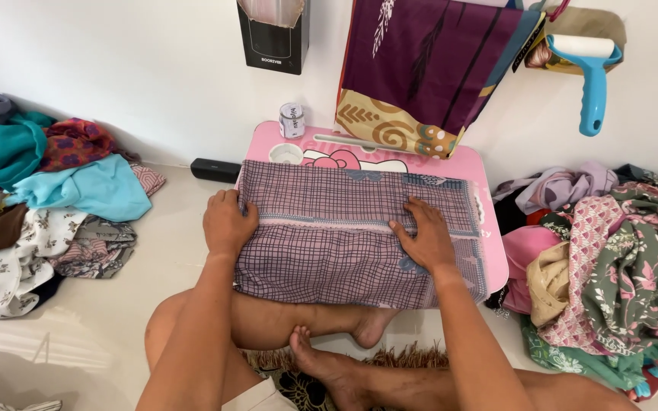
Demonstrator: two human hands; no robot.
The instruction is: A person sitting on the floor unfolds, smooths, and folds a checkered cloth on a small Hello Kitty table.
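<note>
A checked purple cloth (344, 236) lies spread over a small pink table (496, 266), covering most of its top and hanging over the near edge, above the person's crossed bare legs. The left hand (228, 222) grips the cloth's left edge, fingers curled together over the border. The right hand (426, 236) lies flat on the right half of the cloth, palm down, fingers slightly spread and pressing on the fabric. At the back of the table, a small white jar (292, 120) stands beside a round white lid (286, 154). A dark purple patterned fabric (428, 68) hangs on the white wall behind the table, its lower edge reaching the tabletop. A blue-handled lint roller (589, 72) hangs on the wall to the right, and a black box (274, 34) is fixed higher up on the left. A pile of mixed clothes (47, 198) sits on the floor at left, another pile (611, 266) at right
</note>
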